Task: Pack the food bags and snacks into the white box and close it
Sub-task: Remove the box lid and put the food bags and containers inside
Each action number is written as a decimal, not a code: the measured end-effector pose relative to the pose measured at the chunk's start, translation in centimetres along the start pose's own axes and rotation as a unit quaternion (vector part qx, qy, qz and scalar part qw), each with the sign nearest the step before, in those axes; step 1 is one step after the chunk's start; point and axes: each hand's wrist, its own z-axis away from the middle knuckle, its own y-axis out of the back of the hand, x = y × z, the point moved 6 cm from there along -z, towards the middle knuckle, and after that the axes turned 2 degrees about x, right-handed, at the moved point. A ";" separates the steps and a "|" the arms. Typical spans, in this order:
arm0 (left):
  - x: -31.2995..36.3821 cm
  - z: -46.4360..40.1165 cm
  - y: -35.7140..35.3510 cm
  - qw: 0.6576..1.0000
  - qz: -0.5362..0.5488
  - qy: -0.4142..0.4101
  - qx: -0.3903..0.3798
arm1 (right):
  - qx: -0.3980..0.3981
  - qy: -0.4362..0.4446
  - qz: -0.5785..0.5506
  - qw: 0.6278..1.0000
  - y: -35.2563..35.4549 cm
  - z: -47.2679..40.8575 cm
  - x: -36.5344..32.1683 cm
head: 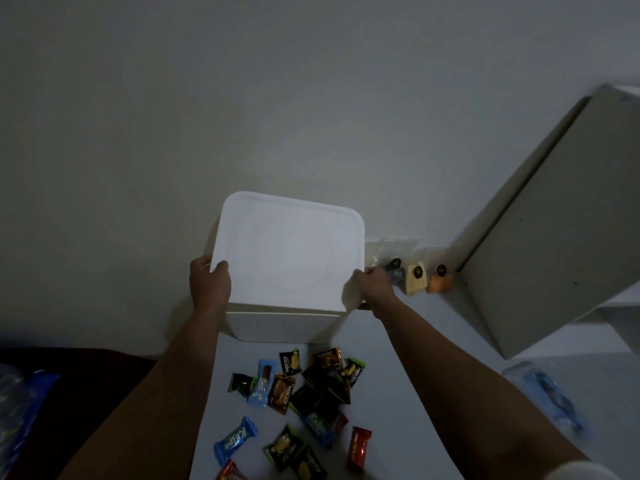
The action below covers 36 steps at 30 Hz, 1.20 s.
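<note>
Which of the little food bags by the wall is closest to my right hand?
The bluish food bag, leftmost of the row, just beside your right hand; the yellow and orange ones sit farther right.

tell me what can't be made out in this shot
- Inside of the white box: head view, covered by the lid that the left hand and right hand grip.
- Red snack: cut off by the bottom edge.
- Food bags: dim light, contents unclear.

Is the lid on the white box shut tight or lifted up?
Lifted. The white lid sits tilted above the white box, with a gap at its near edge, held by the left hand and right hand.
</note>
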 end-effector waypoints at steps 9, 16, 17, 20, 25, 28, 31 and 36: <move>2.5 6.3 -1.5 0.997 0.049 -0.049 0.020 | 0.067 0.072 -0.109 0.989 5.3 1.2 -1.2; 1.9 17.1 -12.7 0.979 0.004 -0.057 -0.196 | 0.224 -0.035 -0.126 0.966 18.4 0.0 8.6; 1.0 18.5 -14.4 0.974 -0.005 -0.039 -0.224 | 0.244 -0.049 -0.114 0.962 20.5 -0.3 10.5; -3.8 21.4 -18.8 0.952 -0.042 0.034 -0.300 | 0.262 -0.072 -0.051 0.961 26.2 -1.3 15.5; -13.1 26.0 -22.3 0.915 -0.035 0.240 -0.322 | 0.154 -0.147 0.088 0.973 30.5 -2.9 20.7; -16.9 27.9 -23.1 0.903 -0.048 0.330 -0.272 | 0.096 -0.163 0.117 0.975 31.4 -4.0 21.5; -20.0 27.9 -23.9 0.901 -0.066 0.356 -0.237 | 0.074 -0.156 0.126 0.977 31.4 -6.5 22.9; -26.4 25.4 -24.8 0.913 -0.080 0.362 -0.170 | 0.013 -0.172 0.100 0.980 30.5 -8.7 22.8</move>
